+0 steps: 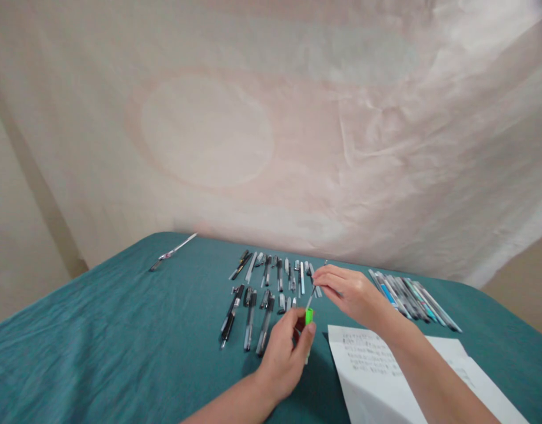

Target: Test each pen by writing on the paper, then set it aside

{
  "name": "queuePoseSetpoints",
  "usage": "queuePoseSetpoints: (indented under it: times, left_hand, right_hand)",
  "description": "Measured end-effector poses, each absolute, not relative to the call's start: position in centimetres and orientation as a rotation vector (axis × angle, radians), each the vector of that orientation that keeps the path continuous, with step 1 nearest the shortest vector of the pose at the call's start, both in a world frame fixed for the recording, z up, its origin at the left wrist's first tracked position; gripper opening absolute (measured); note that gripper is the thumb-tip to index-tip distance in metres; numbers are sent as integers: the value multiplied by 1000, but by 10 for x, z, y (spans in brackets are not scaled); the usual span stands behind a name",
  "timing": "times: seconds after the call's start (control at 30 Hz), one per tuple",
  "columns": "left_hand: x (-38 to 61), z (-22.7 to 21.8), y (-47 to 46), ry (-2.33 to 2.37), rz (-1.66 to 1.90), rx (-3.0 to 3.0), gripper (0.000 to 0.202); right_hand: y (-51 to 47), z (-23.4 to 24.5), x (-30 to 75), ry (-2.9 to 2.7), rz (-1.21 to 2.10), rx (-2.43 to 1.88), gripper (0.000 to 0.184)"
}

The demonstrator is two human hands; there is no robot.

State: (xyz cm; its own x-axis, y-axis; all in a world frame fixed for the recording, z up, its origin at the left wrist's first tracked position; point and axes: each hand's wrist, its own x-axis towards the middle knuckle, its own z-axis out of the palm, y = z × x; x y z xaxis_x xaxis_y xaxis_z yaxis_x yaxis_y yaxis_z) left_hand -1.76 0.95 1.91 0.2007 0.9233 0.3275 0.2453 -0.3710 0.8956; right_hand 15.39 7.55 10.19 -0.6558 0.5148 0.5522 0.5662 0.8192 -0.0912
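My left hand [282, 356] is closed around a pen barrel with a bright green end [309, 317]. A thin pen refill [311, 297] slants up from that green end, and my right hand [353, 292] pinches it from above. The refill's upper tip shows just past my right fingers. How deep its lower end sits in the barrel is hidden. Just beyond my left hand lie rows of pens [250, 321], several with caps off beside them.
A bundle of pens [412, 297] lies at the right. White paper sheets with handwriting [368, 359] rest under my right forearm. One long pen [171, 253] lies at the far left of the green cloth [134, 330]. Behind hangs a pale cloth [297, 147].
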Motion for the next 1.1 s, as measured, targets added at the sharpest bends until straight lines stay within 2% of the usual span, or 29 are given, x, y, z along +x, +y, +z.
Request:
queuePoseSetpoints:
  times: [0.43,0.63,0.77,0.87,0.97,1.1]
  left_hand:
    - [-16,19,9,1050,1212,1738,22]
    - [-15,23,8,1026,1244,1754,18]
    - [-16,22,5,1040,1221,1808,17]
    - [-16,23,2,1054,1179,1920,15]
    - [-16,25,0,1034,1136,2032,14]
    - [-16,28,-1,992,1094,2127,10]
  right_hand:
    - [61,109,149,-2573,-347,-763,16]
    - [44,119,142,-2599,-260,-685,27]
    - [50,123,150,-2371,-196,-793,30]
    - [68,108,154,-2238,-114,-1021,24]
    - [86,77,152,-2371,12,-1200,20]
    - [97,35,140,-2521,213,-1251,26]
